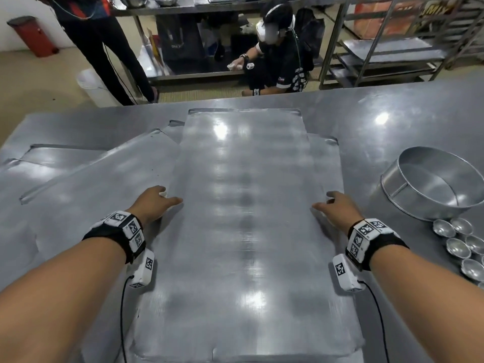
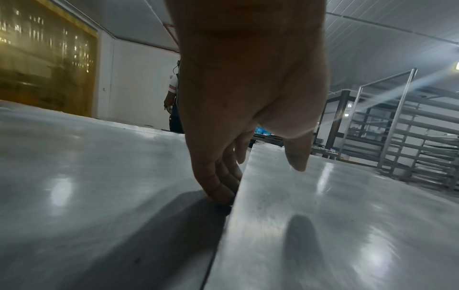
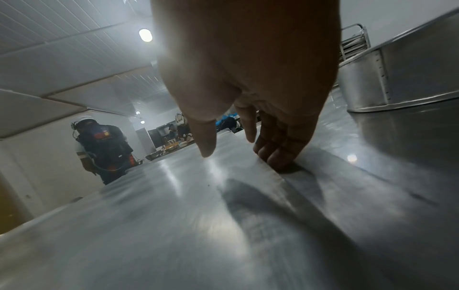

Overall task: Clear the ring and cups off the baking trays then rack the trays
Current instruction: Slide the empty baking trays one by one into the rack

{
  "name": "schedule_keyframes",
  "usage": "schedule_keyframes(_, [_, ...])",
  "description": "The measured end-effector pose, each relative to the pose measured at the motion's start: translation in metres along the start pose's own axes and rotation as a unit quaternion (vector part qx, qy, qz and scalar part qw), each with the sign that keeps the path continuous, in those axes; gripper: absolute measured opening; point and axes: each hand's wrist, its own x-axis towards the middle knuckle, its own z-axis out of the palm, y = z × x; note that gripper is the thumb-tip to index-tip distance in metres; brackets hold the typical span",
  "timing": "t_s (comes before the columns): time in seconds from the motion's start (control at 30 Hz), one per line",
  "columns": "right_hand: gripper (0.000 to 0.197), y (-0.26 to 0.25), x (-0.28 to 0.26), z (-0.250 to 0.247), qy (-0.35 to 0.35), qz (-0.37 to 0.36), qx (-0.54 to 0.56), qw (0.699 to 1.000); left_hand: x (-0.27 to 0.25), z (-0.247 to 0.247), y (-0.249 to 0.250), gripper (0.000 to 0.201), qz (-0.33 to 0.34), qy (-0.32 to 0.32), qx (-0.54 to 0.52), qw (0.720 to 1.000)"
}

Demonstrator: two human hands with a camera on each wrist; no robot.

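**Both hands at the long edges of the top tray, thumbs not yet down**

The left hand (image 1: 154, 203) has its fingers (image 2: 218, 184) tucked down against the left rim of the top baking tray (image 1: 246, 231), tips at the seam where that rim meets the tray beneath; the thumb is spread above the tray's surface, not visibly pressing. The right hand (image 1: 337, 208) mirrors it at the right rim, fingers (image 3: 280, 149) curled to the edge and thumb held off the metal. Neither hand is clamped yet: the fingers are bent for a hold but the pinch is unclosed. Taking the two long sides at once looks meant to keep the wide, thin sheet level when it comes up.

The top tray runs from 6 to 12 o'clock at the middle of the steel table (image 1: 392, 119), laid across other trays (image 1: 78, 179) that fan out toward 9 and 10 o'clock. Its surface is bare. The cake ring (image 1: 432, 184) stands on the table at 3 o'clock, and the small metal cups (image 1: 458, 247) cluster just beside it at 4 o'clock, both well off the trays, so clearing appears done. A tray rack (image 1: 392, 56) stands beyond the table at 1 o'clock, the likely destination.
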Motion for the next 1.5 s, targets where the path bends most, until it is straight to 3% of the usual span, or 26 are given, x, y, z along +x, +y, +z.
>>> schedule_keyframes(0.1, [0.074,-0.007,0.020,0.002,0.022,-0.002,0.015,1.000,0.026,0.002,0.001,0.090,-0.008,-0.007,-0.026,1.000])
schedule_keyframes(0.23, [0.077,-0.012,0.038,0.004,0.030,0.004,0.038,0.999,0.046,0.004,0.001,0.062,-0.011,-0.030,-0.027,0.999])
schedule_keyframes(0.57, [0.062,-0.006,0.037,-0.014,0.022,0.039,0.075,0.996,0.045,0.009,0.020,0.060,0.016,-0.035,-0.011,0.999])
schedule_keyframes(0.8, [0.063,0.027,0.029,-0.030,0.059,0.039,0.088,0.994,0.048,0.020,0.052,0.098,0.046,-0.049,-0.003,0.998])
schedule_keyframes(0.97, [0.050,0.039,0.024,-0.031,0.065,0.038,0.086,0.993,0.047,0.032,0.061,0.086,0.058,-0.054,0.013,0.997])
schedule_keyframes(1.07, [0.058,0.039,0.017,-0.028,0.084,0.036,0.057,0.994,0.039,0.029,0.057,0.080,0.066,-0.029,0.044,0.996])
schedule_keyframes(1.2, [0.030,0.053,-0.003,-0.019,0.090,0.039,0.051,0.994,0.012,0.019,0.040,0.065,0.048,-0.022,0.099,0.994])
schedule_keyframes(1.3, [0.027,0.070,-0.025,-0.009,0.081,0.041,0.055,0.994,-0.016,0.017,0.015,0.044,0.043,-0.026,0.102,0.994])
schedule_keyframes(1.5, [0.016,0.100,-0.079,0.004,0.061,0.036,0.064,0.995,-0.078,0.019,-0.025,0.042,0.042,-0.026,0.079,0.996])
